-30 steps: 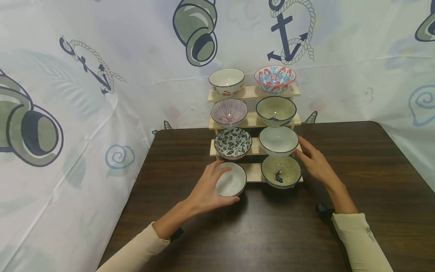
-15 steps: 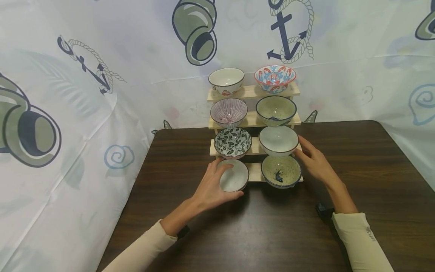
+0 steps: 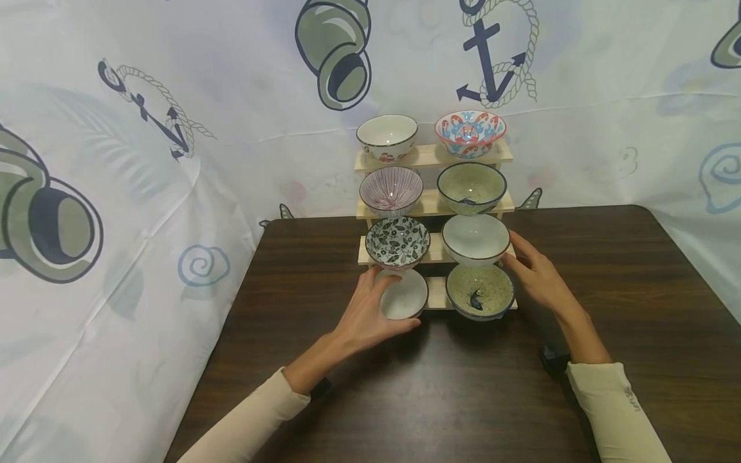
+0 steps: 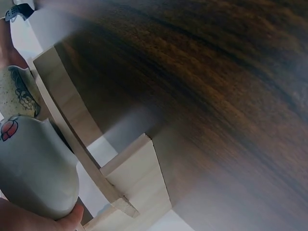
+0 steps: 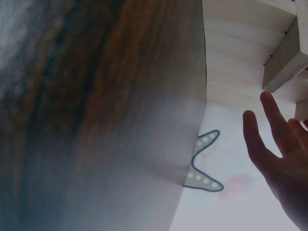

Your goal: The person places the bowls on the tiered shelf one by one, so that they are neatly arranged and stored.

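My left hand [image 3: 370,315] grips a small white bowl [image 3: 405,296] with a dark rim, thumb on the near side and fingers round the far left side. The bowl is over the left end of the lowest step of a pale wooden tiered shelf [image 3: 437,293]. In the left wrist view, a red painted mark shows on the outside of this white bowl [image 4: 38,168]. My right hand [image 3: 538,273] is at the shelf's right side, fingertips next to a plain white bowl [image 3: 476,238]. Its fingers [image 5: 276,122] are extended beside the wood in the right wrist view.
A green speckled bowl [image 3: 479,292] stands right on the lowest step. Higher up are a black floral bowl [image 3: 397,243], a purple striped bowl [image 3: 390,191], another green bowl [image 3: 471,186] and two bowls on top. A patterned cloth [image 3: 278,77] hangs behind the dark wooden table [image 3: 428,392].
My left hand has moved the white bowl away from me and to the right, over the lowest step. The right hand has stayed in place.
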The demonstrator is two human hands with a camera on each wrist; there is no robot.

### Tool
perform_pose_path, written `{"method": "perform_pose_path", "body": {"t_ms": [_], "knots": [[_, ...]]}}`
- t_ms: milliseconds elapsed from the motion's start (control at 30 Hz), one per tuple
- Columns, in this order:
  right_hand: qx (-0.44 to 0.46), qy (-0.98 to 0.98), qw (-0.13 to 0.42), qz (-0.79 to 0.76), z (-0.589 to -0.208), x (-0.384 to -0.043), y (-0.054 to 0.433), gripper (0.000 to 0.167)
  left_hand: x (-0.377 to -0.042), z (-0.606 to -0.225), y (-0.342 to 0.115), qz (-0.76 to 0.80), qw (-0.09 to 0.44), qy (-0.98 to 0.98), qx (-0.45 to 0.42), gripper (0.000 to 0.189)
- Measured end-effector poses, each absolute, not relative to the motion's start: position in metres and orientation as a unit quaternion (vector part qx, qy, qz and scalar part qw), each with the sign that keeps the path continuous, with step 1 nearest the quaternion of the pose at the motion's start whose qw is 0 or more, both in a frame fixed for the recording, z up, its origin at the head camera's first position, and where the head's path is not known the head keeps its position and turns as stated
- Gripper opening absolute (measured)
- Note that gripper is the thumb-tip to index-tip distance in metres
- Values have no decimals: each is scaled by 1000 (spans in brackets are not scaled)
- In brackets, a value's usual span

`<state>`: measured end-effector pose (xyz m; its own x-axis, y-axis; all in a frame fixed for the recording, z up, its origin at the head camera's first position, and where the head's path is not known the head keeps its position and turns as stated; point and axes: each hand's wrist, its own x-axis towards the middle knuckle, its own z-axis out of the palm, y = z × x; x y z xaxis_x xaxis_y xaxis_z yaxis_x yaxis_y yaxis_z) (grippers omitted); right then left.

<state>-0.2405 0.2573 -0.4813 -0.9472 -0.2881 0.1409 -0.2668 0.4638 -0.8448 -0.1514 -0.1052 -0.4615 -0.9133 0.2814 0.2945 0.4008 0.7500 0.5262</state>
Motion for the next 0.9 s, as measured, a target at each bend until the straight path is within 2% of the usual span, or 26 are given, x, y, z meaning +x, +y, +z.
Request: {"method": "perform_pose_path", "body": {"t_ms": [333,633,900], "knots": [[-158,853,17,-497,-482,-241,257,62,-153,-466,-100,-318,116,-927,-162,77],[-155,857,16,-492,-480,-242,261,64,-156,-472,-92,-334,133,-921,-149,85],[-156,858,19,-490,-482,-239,261,66,-151,-473,-91,-289,148,-935,-144,92]]}}
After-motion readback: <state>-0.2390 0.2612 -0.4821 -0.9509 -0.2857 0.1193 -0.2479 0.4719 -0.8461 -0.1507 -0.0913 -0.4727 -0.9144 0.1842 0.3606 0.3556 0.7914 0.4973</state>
